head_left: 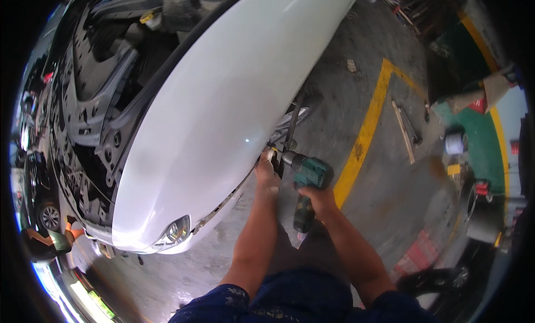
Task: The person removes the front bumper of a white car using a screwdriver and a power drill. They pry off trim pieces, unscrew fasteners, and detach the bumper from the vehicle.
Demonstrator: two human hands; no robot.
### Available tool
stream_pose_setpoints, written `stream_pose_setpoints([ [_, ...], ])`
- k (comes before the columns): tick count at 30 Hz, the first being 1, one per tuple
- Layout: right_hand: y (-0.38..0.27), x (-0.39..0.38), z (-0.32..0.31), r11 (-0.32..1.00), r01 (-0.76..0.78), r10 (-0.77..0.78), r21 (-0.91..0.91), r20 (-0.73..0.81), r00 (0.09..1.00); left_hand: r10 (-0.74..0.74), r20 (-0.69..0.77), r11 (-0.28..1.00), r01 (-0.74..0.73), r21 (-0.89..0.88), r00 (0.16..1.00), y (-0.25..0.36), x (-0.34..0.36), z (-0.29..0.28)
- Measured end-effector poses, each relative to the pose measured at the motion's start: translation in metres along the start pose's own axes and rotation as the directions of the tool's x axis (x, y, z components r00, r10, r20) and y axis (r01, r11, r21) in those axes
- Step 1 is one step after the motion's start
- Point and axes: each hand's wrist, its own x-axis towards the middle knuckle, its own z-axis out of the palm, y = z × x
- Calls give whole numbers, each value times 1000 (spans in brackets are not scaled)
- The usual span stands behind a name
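Observation:
A white car fender [217, 94] fills the middle of the view, with a headlight [176, 231] at its near end. My right hand [319, 200] is wrapped round the grip of a green cordless drill [311, 172]. The drill's bit points left, toward the edge of the wheel arch. Close to the bit tip, my left hand [266, 171] is raised against the fender's edge with its fingers drawn together. What those fingers grip is too small to make out. Past the hands, part of a wheel [304, 115] shows under the fender.
The engine bay [106, 89] lies uncovered on the left. Yellow floor lines [365, 139] cross the grey floor on the right, near long thin sticks [402, 130]. Farther right are a white round container [456, 143] and a grey cylinder [484, 225]. Another car's wheel [50, 217] shows at far left.

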Motion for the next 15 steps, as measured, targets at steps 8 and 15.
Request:
stream_pose_setpoints([
  [8, 2, -19, -9, 779, 466, -430, -421, 183, 884, -69, -2, 997, 69, -33, 998, -15, -5, 6],
  [15, 8, -68, -31, 862, 311, -307, -399, 76, 949, 141, 80, 936, -160, 314, 987, -6, -48, 4],
])
